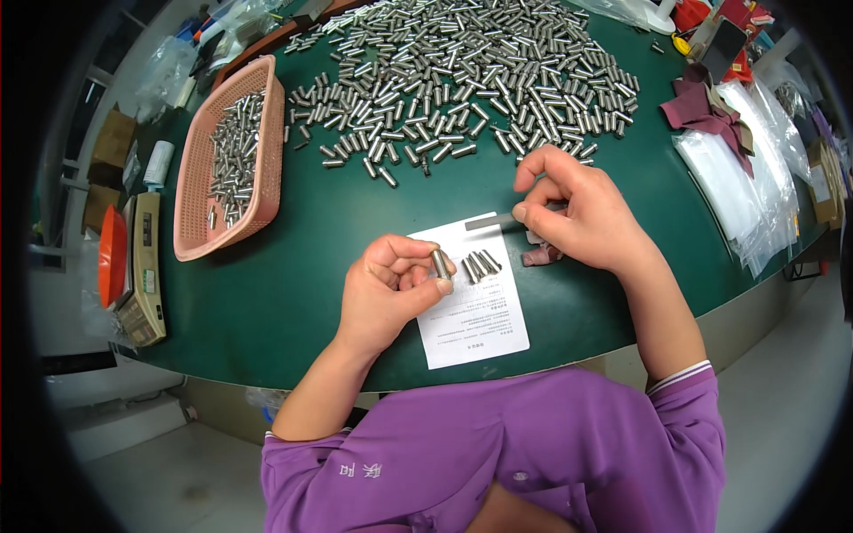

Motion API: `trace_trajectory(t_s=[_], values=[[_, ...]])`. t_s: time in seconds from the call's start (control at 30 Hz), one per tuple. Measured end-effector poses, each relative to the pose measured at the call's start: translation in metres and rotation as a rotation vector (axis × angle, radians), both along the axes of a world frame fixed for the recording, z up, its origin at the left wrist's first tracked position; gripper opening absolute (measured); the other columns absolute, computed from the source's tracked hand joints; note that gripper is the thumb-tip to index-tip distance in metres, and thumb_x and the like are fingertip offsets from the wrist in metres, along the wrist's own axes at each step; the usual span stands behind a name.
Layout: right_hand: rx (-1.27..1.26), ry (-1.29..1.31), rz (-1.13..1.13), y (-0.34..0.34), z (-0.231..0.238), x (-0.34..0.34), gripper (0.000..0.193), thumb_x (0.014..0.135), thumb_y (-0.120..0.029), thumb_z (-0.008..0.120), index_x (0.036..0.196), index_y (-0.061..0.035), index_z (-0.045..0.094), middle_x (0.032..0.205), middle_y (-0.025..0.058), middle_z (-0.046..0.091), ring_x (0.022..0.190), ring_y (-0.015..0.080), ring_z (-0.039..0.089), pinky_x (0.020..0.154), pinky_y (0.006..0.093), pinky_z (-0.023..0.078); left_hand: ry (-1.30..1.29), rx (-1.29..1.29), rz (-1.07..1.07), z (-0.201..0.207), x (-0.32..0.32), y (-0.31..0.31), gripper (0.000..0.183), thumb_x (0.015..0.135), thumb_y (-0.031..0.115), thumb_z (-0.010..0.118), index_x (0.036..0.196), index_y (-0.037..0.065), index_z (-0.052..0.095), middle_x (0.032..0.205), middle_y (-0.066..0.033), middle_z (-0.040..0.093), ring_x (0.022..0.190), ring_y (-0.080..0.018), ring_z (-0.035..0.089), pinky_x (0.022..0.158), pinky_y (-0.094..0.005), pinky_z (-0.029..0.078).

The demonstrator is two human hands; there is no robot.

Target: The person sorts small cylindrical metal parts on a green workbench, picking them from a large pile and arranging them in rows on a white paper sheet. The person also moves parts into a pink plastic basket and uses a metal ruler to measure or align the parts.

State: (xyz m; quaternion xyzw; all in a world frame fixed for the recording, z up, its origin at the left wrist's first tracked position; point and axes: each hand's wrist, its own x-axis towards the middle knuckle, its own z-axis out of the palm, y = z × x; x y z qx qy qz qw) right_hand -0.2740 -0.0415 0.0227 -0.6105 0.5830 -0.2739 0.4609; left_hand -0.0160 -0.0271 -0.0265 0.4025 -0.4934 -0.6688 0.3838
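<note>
Scale (147, 244) at the far left, then the basket (269, 178), loaded with small metal parts. Rightward of it, the pile (471, 67) spreads over the back of the table (355, 204).

Next comes the left hand (378, 289), with the pin (441, 264) above the paper's (471, 333) left side. To work this pin well, I'd keep it pinched near its ends, leave its side bare and turn it a little at a time. Thumb and index finger are clamped on it, thumb low, index high; the others curl toward the palm. The forearm rises from the lower left.

Just right of the pin, a row (482, 266) of similar parts lies on the paper. Above it hangs the bar (489, 221), pointing left. A light, level hold should suit it best. The right hand (577, 209) clamps its right end with the thumb; which finger backs it, I cannot tell. The index finger arches above, apart from the thumb.

Farthest right lies the cloth (711, 107).
</note>
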Motion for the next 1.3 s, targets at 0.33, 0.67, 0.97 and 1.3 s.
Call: trace_trajectory(t_s=[0.33, 0.67, 0.97, 1.3], values=[[-0.358, -0.04, 0.17, 0.01, -0.025, 0.04, 0.022, 0.084, -0.018, 0.066, 0.1, -0.0105, 0.053, 0.074, 0.0036, 0.07, 0.068, 0.0246, 0.068, 0.062, 0.0374, 0.05, -0.013, -0.031, 0.003, 0.002, -0.007, 0.003, 0.032, 0.08, -0.006, 0.074, 0.108, 0.002, 0.06, 0.096, -0.0027, 0.069, 0.072, 0.0003, 0.051, 0.064, -0.0163, 0.045], [-0.373, -0.052, 0.175, 0.006, -0.018, 0.032, 0.021, 0.084, -0.019, 0.066, 0.098, -0.0109, 0.052, 0.074, 0.0035, 0.07, 0.067, 0.027, 0.068, 0.062, 0.0385, 0.05, 0.062, -0.057, -0.071, -0.005, 0.002, 0.003, 0.033, 0.083, -0.008, 0.07, 0.112, 0.002, 0.058, 0.102, -0.0096, 0.069, 0.079, -0.0031, 0.057, 0.07, -0.0184, 0.048], [-0.368, -0.073, 0.125, 0.008, -0.021, 0.033, 0.021, 0.084, -0.017, 0.066, 0.097, -0.009, 0.051, 0.071, 0.0033, 0.069, 0.068, 0.0243, 0.068, 0.062, 0.0369, 0.05, 0.251, -0.033, -0.113, -0.003, -0.002, -0.002, 0.034, 0.084, -0.01, 0.067, 0.115, 0.001, 0.056, 0.104, -0.0142, 0.068, 0.1, -0.0184, 0.065, 0.087, -0.03, 0.054], [-0.339, -0.071, 0.109, 0.011, -0.014, 0.032, 0.021, 0.084, -0.017, 0.066, 0.097, -0.0105, 0.052, 0.074, 0.0043, 0.07, 0.067, 0.0251, 0.068, 0.061, 0.0376, 0.05, 0.233, -0.029, -0.142, -0.003, -0.002, -0.001, 0.035, 0.085, -0.01, 0.066, 0.116, 0.003, 0.057, 0.106, -0.0139, 0.068, 0.098, -0.0154, 0.065, 0.082, -0.0264, 0.052]])
